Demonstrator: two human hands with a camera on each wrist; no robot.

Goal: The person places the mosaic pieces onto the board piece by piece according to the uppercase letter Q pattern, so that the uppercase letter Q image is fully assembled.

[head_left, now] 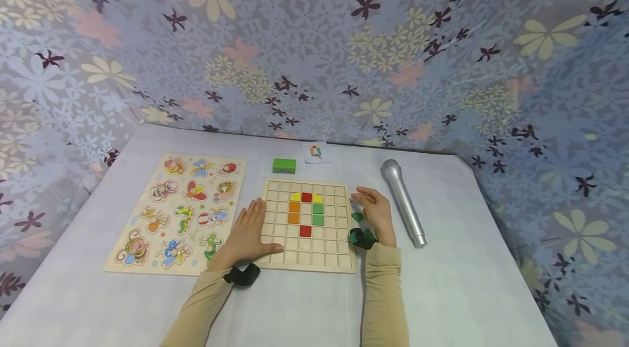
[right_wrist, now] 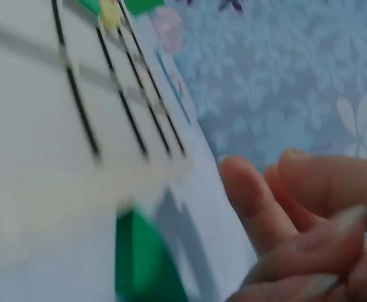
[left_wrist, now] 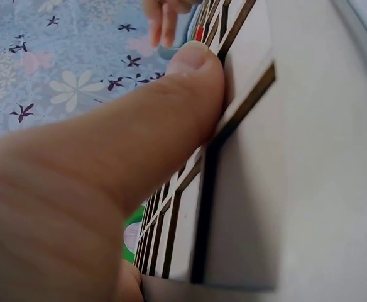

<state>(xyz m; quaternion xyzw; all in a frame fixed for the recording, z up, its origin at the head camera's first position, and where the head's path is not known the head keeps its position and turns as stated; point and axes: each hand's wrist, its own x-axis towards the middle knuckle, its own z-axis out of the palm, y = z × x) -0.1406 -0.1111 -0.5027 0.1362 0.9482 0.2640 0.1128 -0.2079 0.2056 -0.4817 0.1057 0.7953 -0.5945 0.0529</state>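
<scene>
A wooden grid board (head_left: 282,257) lies flat on the table, with red, yellow, orange and green tiles forming a ring in its cells. My left hand (head_left: 248,232) rests on the board's left edge, fingers straight and thumb (left_wrist: 152,107) spread over the lower cells. Beside the right edge hovers my right hand (head_left: 375,213), its fingers loosely bent with nothing visible between them. Below it, several green pieces lie on the table; one is a green triangular block (right_wrist: 142,258) close to the board's side. The wrist camera partly hides these pieces in the head view.
A wooden insect puzzle (head_left: 177,189) lies to the left, close to my left hand. Behind the grid board are a green block (head_left: 284,166) and a small card (head_left: 316,152) printed with a coloured ring. A silver microphone (head_left: 405,202) lies to the right.
</scene>
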